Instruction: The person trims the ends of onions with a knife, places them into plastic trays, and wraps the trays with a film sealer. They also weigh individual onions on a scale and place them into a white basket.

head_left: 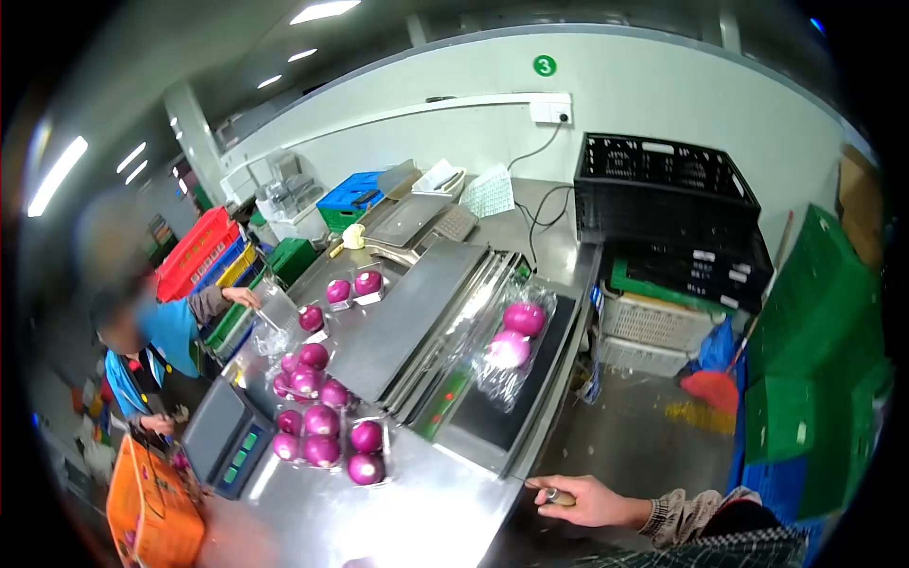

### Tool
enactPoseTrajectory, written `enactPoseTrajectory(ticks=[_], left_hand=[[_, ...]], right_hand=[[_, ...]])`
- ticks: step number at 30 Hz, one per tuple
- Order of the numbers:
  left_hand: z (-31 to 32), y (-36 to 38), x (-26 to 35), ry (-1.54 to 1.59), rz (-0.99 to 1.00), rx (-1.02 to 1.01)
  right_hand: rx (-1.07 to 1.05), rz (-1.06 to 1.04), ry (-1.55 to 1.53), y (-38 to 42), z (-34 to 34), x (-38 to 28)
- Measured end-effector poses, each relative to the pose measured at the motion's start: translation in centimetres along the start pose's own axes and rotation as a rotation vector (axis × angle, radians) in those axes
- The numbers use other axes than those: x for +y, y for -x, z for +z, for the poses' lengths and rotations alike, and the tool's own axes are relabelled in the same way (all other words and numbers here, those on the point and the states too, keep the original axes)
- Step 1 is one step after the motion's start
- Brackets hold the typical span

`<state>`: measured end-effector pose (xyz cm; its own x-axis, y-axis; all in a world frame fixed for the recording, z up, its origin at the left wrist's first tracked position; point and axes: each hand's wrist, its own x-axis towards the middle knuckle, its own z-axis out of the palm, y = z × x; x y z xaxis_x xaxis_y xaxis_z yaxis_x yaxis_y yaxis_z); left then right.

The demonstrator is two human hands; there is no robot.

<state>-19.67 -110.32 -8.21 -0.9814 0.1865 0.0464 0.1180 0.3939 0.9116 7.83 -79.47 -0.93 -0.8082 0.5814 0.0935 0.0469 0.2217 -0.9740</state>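
Observation:
At the lower right, my right hand (pixel 589 502) is closed around a small wooden-handled tool (pixel 561 497), whose thin metal end points toward the table edge. Its exact kind is hard to make out. My left hand does not show. Two red onions (pixel 511 350) in clear film lie on the dark plate (pixel 483 422) of the wrapping machine (pixel 402 327), up and left of my right hand. More red onions (pixel 322 435), several of them in clear trays, stand on the steel table (pixel 431 502).
A co-worker's hand (pixel 241 297) touches clear trays (pixel 276 308) at left. Nearby are a digital scale (pixel 227 440) and an orange crate (pixel 156 502). Black crates (pixel 663 189) are stacked at the back right, green crates (pixel 805 350) at far right. A reddish blur lies lower left.

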Motion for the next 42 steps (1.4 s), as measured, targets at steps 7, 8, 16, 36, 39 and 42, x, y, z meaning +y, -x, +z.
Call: enactPoseTrajectory(ticks=[7, 8, 16, 36, 39, 42], left_hand=[[15.9, -5.6, 16.0, 0.132, 0.355, 0.021], [17.7, -5.8, 18.7, 0.011, 0.487, 0.089], [31.2, -15.2, 26.9, 0.029, 0.513, -0.004], [69.5, -48.5, 30.6, 0.215, -0.406, -0.1], [72.5, -52.5, 27.8, 0.177, -0.538, -0.111], [74.0, -53.7, 27.4, 0.297, -0.564, -0.096]], right_hand=[[0.14, 0.343, -0.123, -9.5, -17.3, -1.2], [0.146, 0.295, -0.125, -11.4, -19.4, -1.3], [0.132, 0.331, -0.17, -25.9, -31.9, -0.7], [0.18, 0.303, -0.032, -84.7, -45.2, 18.7], [0.161, 0.334, -0.081, -90.0, -44.7, 25.3], [0.163, 0.359, -0.209, -93.5, -43.8, 30.0]])
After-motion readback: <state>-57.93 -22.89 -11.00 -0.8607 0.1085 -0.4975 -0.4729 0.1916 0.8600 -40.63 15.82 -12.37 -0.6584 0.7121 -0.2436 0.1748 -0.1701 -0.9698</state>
